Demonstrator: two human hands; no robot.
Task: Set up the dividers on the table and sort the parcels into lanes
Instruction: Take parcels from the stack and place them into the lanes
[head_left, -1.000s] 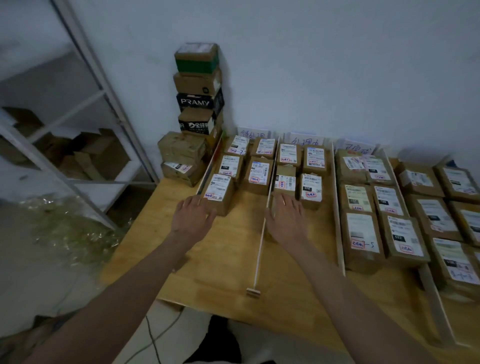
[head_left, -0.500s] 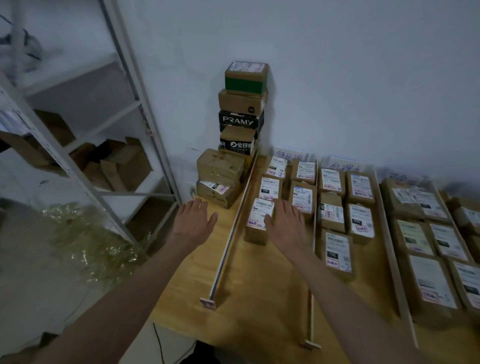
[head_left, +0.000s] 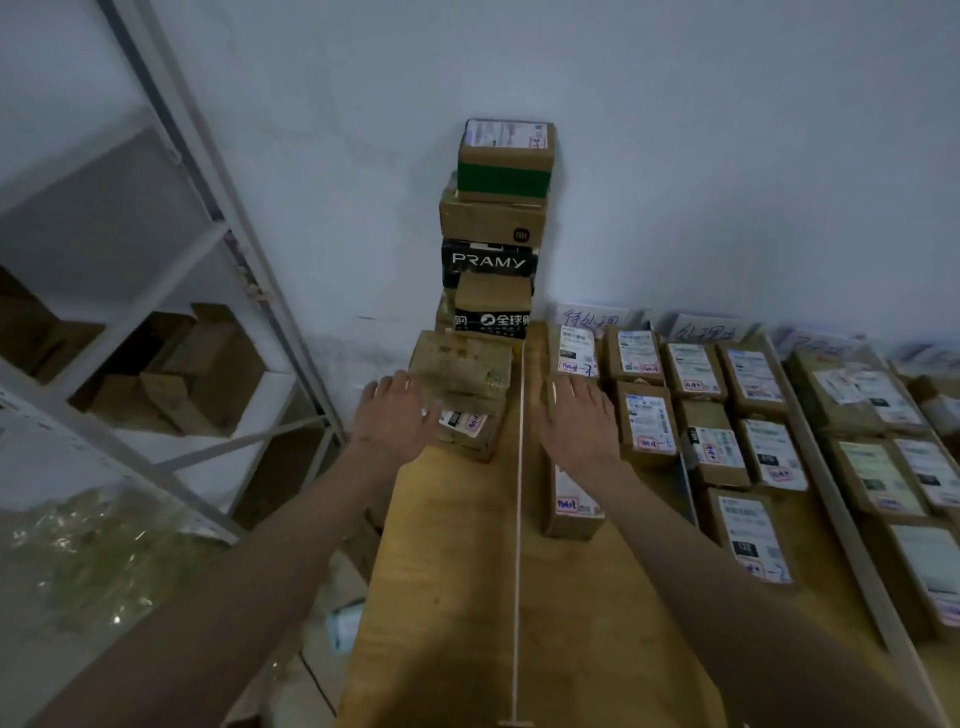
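Note:
A wooden table (head_left: 447, 587) carries thin white dividers. The leftmost divider (head_left: 518, 519) runs from the wall to the front edge. Left of it, two stacked brown parcels (head_left: 462, 364) sit at the back corner, and my left hand (head_left: 397, 415) is open with its fingers against their left side. My right hand (head_left: 579, 421) is open, palm down, over the first lane right of that divider, above a labelled parcel (head_left: 571, 501). Further labelled parcels (head_left: 649, 421) fill the lanes to the right, between more dividers (head_left: 852, 525).
A tall stack of boxes (head_left: 496, 228) stands against the white wall behind the corner parcels. Handwritten paper lane signs (head_left: 589, 317) lean on the wall. A white metal shelf rack (head_left: 223, 244) with cardboard boxes stands left of the table. Clear plastic wrap (head_left: 88, 561) lies on the floor.
The view has swung left and nearer the table corner. My left hand has reached forward to the corner parcels. My right hand stays over the first lane.

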